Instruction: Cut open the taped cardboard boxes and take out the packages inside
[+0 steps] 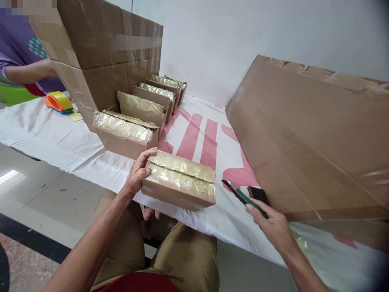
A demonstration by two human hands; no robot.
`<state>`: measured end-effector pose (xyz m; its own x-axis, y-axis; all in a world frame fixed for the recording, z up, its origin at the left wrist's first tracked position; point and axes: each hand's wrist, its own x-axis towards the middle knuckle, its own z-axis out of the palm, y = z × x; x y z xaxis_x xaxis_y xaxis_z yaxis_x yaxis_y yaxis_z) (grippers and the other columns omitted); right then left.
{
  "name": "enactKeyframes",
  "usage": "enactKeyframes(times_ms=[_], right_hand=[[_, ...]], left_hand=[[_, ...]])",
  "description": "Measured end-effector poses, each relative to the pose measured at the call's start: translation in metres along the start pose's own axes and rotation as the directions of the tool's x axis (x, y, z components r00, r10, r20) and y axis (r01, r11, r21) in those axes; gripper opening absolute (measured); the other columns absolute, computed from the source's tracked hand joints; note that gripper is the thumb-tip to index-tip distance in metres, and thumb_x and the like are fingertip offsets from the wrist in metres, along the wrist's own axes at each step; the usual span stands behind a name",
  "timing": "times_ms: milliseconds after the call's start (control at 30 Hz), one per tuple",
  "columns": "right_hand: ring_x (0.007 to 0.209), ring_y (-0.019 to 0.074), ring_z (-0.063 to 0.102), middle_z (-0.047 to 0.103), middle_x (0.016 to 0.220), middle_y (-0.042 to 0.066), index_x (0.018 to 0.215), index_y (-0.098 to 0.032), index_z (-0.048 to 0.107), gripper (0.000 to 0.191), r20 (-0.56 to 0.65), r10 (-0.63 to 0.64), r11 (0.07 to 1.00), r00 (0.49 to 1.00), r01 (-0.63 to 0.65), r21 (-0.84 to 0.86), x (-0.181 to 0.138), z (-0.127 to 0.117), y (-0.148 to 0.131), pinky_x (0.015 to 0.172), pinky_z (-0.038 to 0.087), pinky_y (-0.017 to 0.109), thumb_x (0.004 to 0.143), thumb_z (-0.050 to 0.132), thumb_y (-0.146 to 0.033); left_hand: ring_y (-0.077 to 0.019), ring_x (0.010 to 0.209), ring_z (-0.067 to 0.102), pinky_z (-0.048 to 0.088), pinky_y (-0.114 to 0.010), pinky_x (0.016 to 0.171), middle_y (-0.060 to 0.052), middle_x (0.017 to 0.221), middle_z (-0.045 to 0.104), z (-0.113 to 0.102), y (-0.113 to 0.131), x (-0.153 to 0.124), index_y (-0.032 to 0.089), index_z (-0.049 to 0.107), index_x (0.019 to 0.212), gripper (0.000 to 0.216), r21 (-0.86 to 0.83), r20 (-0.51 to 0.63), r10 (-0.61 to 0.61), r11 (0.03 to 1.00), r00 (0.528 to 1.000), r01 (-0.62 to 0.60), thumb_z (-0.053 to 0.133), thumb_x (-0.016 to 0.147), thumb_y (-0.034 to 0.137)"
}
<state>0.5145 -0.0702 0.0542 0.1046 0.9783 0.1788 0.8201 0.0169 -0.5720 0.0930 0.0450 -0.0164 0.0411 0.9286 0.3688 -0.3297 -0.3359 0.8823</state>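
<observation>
My left hand is closed round the left end of a small taped cardboard box at the near edge of the table. The box's flaps are folded shut and covered in clear tape. My right hand lies to the right of the box and grips a thin green-and-black tool that points toward the box. A dark red phone-like object lies just beyond that hand.
Several similar taped boxes stand in a row behind, beside a large open carton. A big flattened cardboard sheet leans at the right. A tape roll in an orange dispenser lies far left, near another person's arm. White cloth with red stripes covers the table.
</observation>
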Motion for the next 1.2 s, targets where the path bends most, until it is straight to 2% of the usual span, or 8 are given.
enactKeyframes(times_ms=[100,233,367,500,700,867,1033,1200], right_hand=[[0.079,0.0252,0.074,0.079,0.096,0.008,0.113,-0.021,0.074,0.035,-0.059,-0.214,0.95,0.975,0.194,-0.245,-0.014,0.048,0.014,0.066,0.057,0.035,0.099,0.053,-0.046],[0.087,0.0301,0.074,0.078,0.098,0.012,0.117,-0.017,0.071,0.035,0.022,-0.409,0.789,0.912,0.366,-0.494,-0.013,0.079,0.022,0.074,0.057,0.042,0.101,0.049,-0.04],[0.099,0.0311,0.074,0.077,0.108,0.012,0.115,-0.02,0.071,0.037,-0.045,-0.432,0.835,0.901,0.38,-0.398,-0.005,0.067,0.014,0.08,0.056,0.044,0.102,0.049,-0.048],[0.11,0.0273,0.071,0.074,0.119,0.01,0.119,-0.023,0.069,0.038,-0.113,-0.373,0.927,0.921,0.364,-0.093,0.002,0.054,-0.032,0.09,0.057,0.041,0.103,0.049,-0.051],[0.113,0.0277,0.07,0.073,0.12,0.011,0.107,-0.024,0.069,0.025,-0.197,-0.349,0.928,0.916,0.367,0.06,0.003,0.062,-0.095,0.097,0.056,0.044,0.098,0.06,-0.046],[0.113,0.0257,0.069,0.07,0.123,0.009,0.102,-0.026,0.061,0.007,-0.258,-0.5,0.847,0.826,0.529,0.051,-0.016,0.058,-0.106,0.097,0.055,0.043,0.096,0.06,-0.022],[0.12,0.0317,0.064,0.071,0.126,0.011,0.114,-0.024,0.063,0.024,-0.07,-0.714,0.7,0.696,0.707,-0.102,-0.037,0.046,-0.104,0.1,0.048,0.048,0.09,0.064,-0.023],[0.119,0.0299,0.065,0.073,0.125,0.011,0.117,-0.023,0.065,0.023,-0.043,-0.743,0.669,0.668,0.737,-0.097,-0.035,0.043,-0.102,0.098,0.048,0.046,0.098,0.055,-0.031]], left_hand=[[-0.0347,0.141,0.05,0.04,-0.046,0.116,-0.011,0.15,0.058,0.001,0.009,-0.002,0.024,0.055,0.141,0.075,0.047,-0.055,-0.011,0.999,0.998,0.014,0.073,0.071,0.044],[-0.0321,0.131,0.06,0.044,-0.048,0.113,-0.012,0.139,0.065,0.003,0.03,-0.019,0.021,0.058,0.136,0.061,0.254,-0.18,-0.034,0.964,0.983,0.08,0.073,0.082,0.045],[-0.0305,0.123,0.064,0.049,-0.046,0.107,-0.012,0.131,0.069,0.01,0.053,-0.047,0.02,0.069,0.121,0.044,0.451,-0.237,-0.019,0.884,0.971,0.127,0.071,0.088,0.049],[-0.0273,0.118,0.065,0.053,-0.041,0.1,-0.009,0.125,0.07,0.021,0.064,-0.06,0.022,0.071,0.117,0.037,0.547,-0.237,0.052,0.833,0.97,0.089,0.068,0.092,0.048],[-0.029,0.123,0.063,0.05,-0.044,0.105,-0.012,0.141,0.061,0.028,0.061,-0.058,0.021,0.069,0.116,0.04,0.406,-0.305,-0.007,0.904,0.952,0.137,0.073,0.087,0.048],[-0.0313,0.128,0.061,0.05,-0.043,0.104,-0.011,0.148,0.059,0.023,0.06,-0.061,0.02,0.065,0.088,0.031,0.154,-0.247,-0.113,0.976,0.962,0.154,0.08,0.081,0.047],[-0.0348,0.142,0.052,0.044,-0.048,0.115,-0.011,0.153,0.055,0.005,0.062,-0.074,0.022,0.072,0.09,0.024,0.229,-0.189,-0.113,0.961,0.975,0.156,0.076,0.086,0.045],[-0.0314,0.141,0.053,0.04,-0.051,0.12,-0.009,0.148,0.06,-0.009,0.063,-0.081,0.025,0.078,0.1,0.02,0.346,-0.11,-0.044,0.935,0.993,0.08,0.065,0.094,0.039]])
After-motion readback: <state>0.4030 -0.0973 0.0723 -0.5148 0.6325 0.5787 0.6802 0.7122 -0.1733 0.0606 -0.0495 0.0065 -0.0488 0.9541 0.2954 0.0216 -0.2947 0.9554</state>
